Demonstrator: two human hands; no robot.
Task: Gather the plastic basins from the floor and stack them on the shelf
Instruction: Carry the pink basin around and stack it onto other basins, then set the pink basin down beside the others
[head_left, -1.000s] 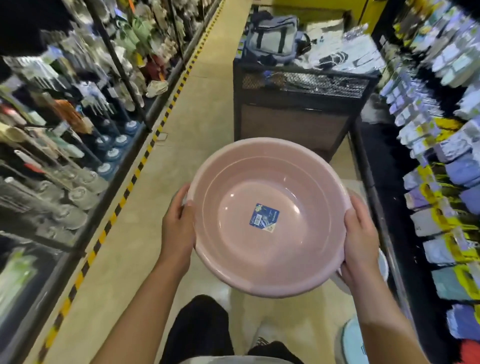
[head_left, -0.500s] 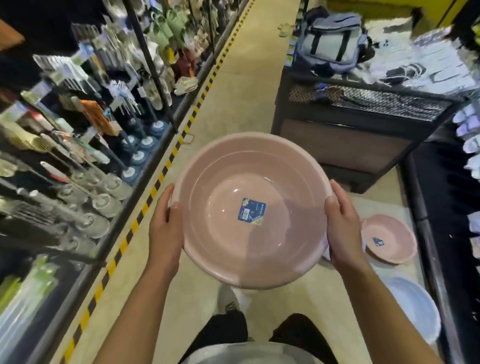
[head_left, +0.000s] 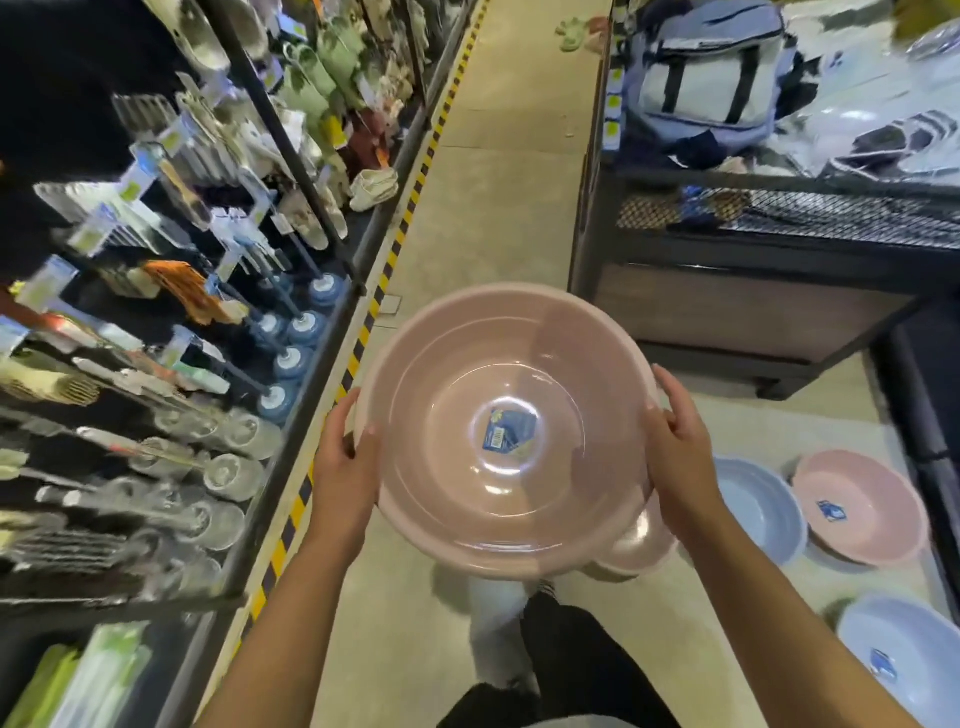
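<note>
I carry a large pink basin (head_left: 506, 431) at waist height, a blue sticker in its bottom. My left hand (head_left: 345, 462) grips its left rim and my right hand (head_left: 678, 457) grips its right rim. Beneath it, on the floor, part of another pink basin (head_left: 641, 545) shows. Further right on the floor lie a blue basin (head_left: 761, 506), a pink basin (head_left: 862, 506) and, at the lower right corner, a second blue basin (head_left: 904, 660).
A dark shelf rack (head_left: 291, 156) with hanging utensils and brushes lines the left, edged by yellow-black floor tape (head_left: 387, 265). A black mesh display bin (head_left: 753, 280) with bags stands ahead on the right. The concrete aisle (head_left: 498, 182) runs between them.
My view has swung left, so the rack fills more of the left side. More basins on the floor have come into sight at the right. Both hands keep hold of the pink basin.
</note>
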